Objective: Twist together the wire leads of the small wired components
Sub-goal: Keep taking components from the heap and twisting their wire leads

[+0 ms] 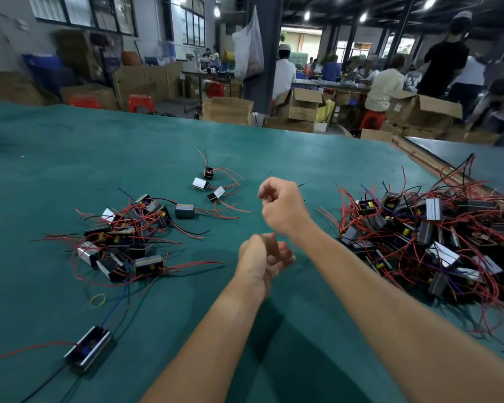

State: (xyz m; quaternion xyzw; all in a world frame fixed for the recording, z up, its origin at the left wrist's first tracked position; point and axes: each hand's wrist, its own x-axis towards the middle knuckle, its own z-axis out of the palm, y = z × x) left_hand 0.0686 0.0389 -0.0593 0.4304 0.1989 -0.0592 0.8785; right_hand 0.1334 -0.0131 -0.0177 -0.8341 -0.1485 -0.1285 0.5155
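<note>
Right hand (280,205) pinches thin black leads (303,184), raised above the worktop (99,141) for twisting, I judge; left hand (262,257) curls below, contents unclear.

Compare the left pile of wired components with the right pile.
The left pile is smaller and loosely spread; the right pile is much larger and heaped in a dense tangle. The left pile lies nearly flat; the right pile stacks components on one another. Both hold small boxy components with mostly red and black leads.
</note>
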